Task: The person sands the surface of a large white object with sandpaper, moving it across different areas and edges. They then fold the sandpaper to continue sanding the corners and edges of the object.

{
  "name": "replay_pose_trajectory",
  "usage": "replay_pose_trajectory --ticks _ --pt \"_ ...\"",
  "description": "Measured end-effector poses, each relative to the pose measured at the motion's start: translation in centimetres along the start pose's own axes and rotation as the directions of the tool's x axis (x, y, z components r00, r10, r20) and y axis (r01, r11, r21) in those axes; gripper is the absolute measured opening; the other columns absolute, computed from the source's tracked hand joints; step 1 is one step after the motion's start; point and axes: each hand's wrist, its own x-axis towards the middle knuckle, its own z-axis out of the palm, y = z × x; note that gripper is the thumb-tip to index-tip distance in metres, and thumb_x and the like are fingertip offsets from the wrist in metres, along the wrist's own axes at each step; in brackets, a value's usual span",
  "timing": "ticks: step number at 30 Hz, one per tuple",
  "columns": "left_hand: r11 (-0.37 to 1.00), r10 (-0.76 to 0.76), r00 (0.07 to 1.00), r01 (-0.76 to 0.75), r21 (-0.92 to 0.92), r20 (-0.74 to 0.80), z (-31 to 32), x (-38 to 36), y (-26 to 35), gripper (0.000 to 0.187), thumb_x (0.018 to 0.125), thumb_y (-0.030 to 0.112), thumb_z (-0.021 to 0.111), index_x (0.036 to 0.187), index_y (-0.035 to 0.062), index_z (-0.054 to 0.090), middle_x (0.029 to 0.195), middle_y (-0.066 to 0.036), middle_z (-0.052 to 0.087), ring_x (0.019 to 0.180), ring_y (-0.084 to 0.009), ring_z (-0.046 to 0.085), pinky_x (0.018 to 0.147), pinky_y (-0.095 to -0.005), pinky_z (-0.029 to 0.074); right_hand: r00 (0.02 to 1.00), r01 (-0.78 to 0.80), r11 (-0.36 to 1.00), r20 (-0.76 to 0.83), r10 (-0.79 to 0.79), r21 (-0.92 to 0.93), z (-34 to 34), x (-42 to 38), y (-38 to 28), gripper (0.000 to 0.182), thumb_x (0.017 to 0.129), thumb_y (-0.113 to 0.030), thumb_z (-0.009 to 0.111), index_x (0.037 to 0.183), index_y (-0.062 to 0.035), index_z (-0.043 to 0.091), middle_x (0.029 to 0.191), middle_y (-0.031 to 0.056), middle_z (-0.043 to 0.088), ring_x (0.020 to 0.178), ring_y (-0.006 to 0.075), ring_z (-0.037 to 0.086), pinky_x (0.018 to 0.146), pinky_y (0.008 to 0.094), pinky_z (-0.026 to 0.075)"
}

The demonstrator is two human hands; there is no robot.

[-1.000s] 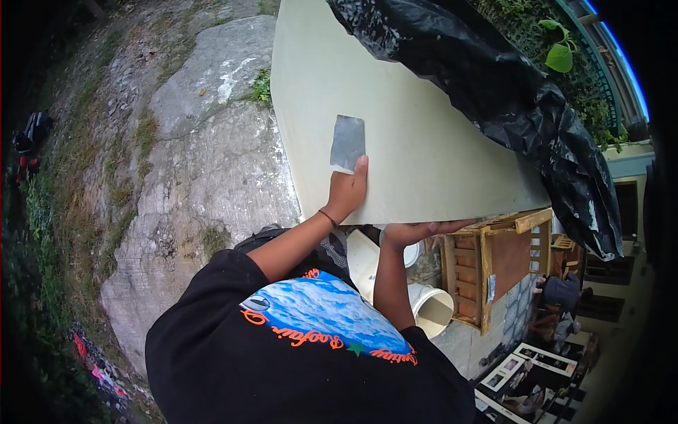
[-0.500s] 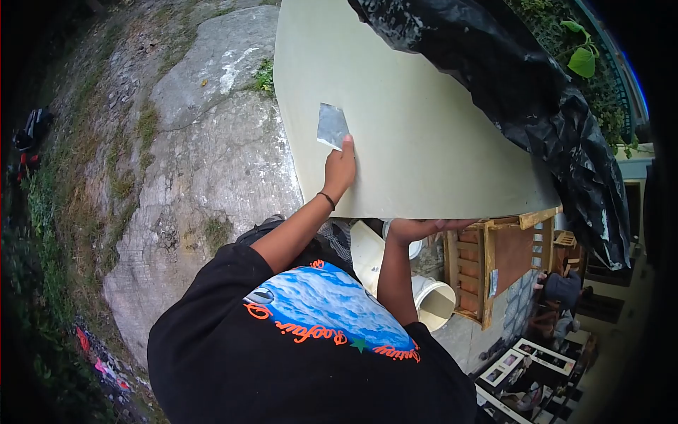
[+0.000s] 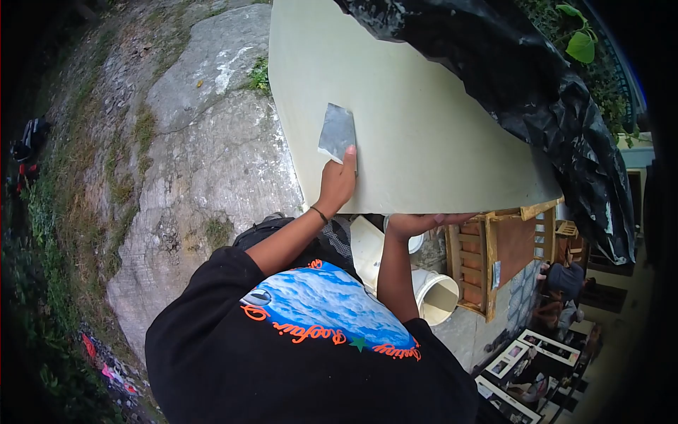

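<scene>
A flat grey metal blade (image 3: 337,132) is held in my left hand (image 3: 339,185), closed round its lower end with the thumb on its right side. The blade lies over a large pale, smooth board (image 3: 424,134). My right hand (image 3: 417,224) touches the board's near edge, with its fingers stretched out along the underside; part of it is hidden by the board.
Crumpled black plastic sheeting (image 3: 522,85) covers the board's far right side. Below the edge are a white bucket (image 3: 438,300) and a wooden frame (image 3: 487,268). Cracked concrete (image 3: 205,141) lies left. A person (image 3: 565,279) is in the right background.
My left hand has shifted slightly down, and the blade in it has turned a little and moved right. My right hand remains at the board's edge.
</scene>
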Motion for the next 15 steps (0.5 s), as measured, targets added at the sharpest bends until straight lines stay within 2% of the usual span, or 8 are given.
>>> replay_pose_trajectory --ticks 1,2,3,5,7,9,12,15 --pt "0.936 0.311 0.941 -0.328 -0.129 -0.136 1.2 -2.5 0.6 0.05 0.096 0.037 0.04 0.118 -0.0067 0.051 0.115 -0.025 0.055 0.112 -0.0322 0.052 0.096 -0.0372 0.037 1.0 -0.021 0.994 -0.003 0.021 0.111 -0.1 -0.2 0.0 0.076 0.092 -0.048 0.026 0.143 0.0002 -0.003 0.145 0.0232 0.009 0.136 0.0341 0.016 0.109 0.0461 0.016" --pt "0.872 0.489 0.871 -0.489 -0.016 0.042 0.7 -4.1 1.5 0.052 0.095 0.03 0.042 0.136 -0.0028 0.035 0.14 -0.022 0.034 0.133 -0.0332 0.029 0.109 -0.0374 0.02 1.0 -0.025 0.994 -0.002 0.025 0.108 -0.1 -0.3 -0.1 0.076 0.092 -0.048 0.026 0.143 0.0002 -0.003 0.145 0.0232 0.009 0.136 0.0341 0.016 0.109 0.0461 0.016" --pt "0.817 0.566 0.824 -0.564 -0.121 -0.021 1.5 -4.5 3.4 0.048 0.096 0.028 0.04 0.133 -0.0033 0.039 0.14 -0.022 0.035 0.133 -0.0334 0.029 0.11 -0.0385 0.018 0.999 -0.044 0.988 -0.017 0.047 0.149 0.2 -0.2 -0.1 0.076 0.092 -0.048 0.025 0.143 0.0003 -0.003 0.145 0.0232 0.009 0.136 0.034 0.016 0.11 0.0462 0.015" --pt "0.805 0.593 0.805 -0.593 0.022 -0.009 1.3 -2.5 2.0 0.048 0.096 0.029 0.04 0.132 -0.0036 0.039 0.137 -0.023 0.038 0.13 -0.0348 0.032 0.108 -0.0378 0.021 0.997 -0.067 0.982 -0.033 0.074 0.178 0.0 -0.2 -0.6 0.075 0.092 -0.048 0.025 0.143 0.0005 -0.003 0.146 0.0232 0.008 0.136 0.034 0.016 0.11 0.0463 0.015" --pt "0.982 0.117 0.992 -0.123 -0.143 -0.049 1.4 1.0 -1.4 0.05 0.097 0.039 0.038 0.096 -0.0074 0.056 0.083 -0.02 0.06 0.079 -0.0314 0.058 0.076 -0.0401 0.044 1.0 -0.001 0.999 -0.001 0.001 0.034 0.1 0.6 -1.1 0.075 0.092 -0.048 0.026 0.144 -0.0021 -0.003 0.146 0.0222 0.007 0.135 0.0335 0.018 0.109 0.0474 0.017" --pt "0.975 -0.217 0.975 0.214 0.052 0.049 0.0 2.3 -2.0 0.054 0.097 0.041 0.037 0.081 -0.0076 0.056 0.064 -0.017 0.055 0.062 -0.0277 0.054 0.064 -0.041 0.043 1.0 -0.005 1.0 0.006 0.005 -0.012 -0.3 0.5 -1.1 0.076 0.091 -0.048 0.027 0.145 -0.0032 -0.005 0.148 0.0222 0.003 0.137 0.033 0.015 0.11 0.0476 0.017" --pt "0.903 0.407 0.891 -0.426 -0.062 -0.203 2.3 -3.3 0.7 0.044 0.095 0.034 0.044 0.108 -0.0063 0.054 0.1 -0.025 0.058 0.097 -0.0334 0.056 0.088 -0.0391 0.041 0.999 0.013 0.994 0.028 -0.016 0.113 -0.2 0.2 -0.2 0.076 0.093 -0.049 0.023 0.144 -0.0017 -0.006 0.15 0.0221 -0.003 0.14 0.032 0.002 0.112 0.0467 0.008" --pt "0.903 0.423 0.906 -0.424 0.069 0.022 1.3 -3.8 -0.9 0.044 0.095 0.033 0.045 0.116 -0.0056 0.051 0.114 -0.026 0.054 0.107 -0.0352 0.052 0.094 -0.0386 0.037 0.998 0.041 0.999 0.045 -0.041 -0.019 -0.6 0.6 -0.6 0.075 0.093 -0.048 0.023 0.144 -0.0018 -0.006 0.15 0.0218 -0.003 0.14 0.0327 0.002 0.112 0.0474 0.008"
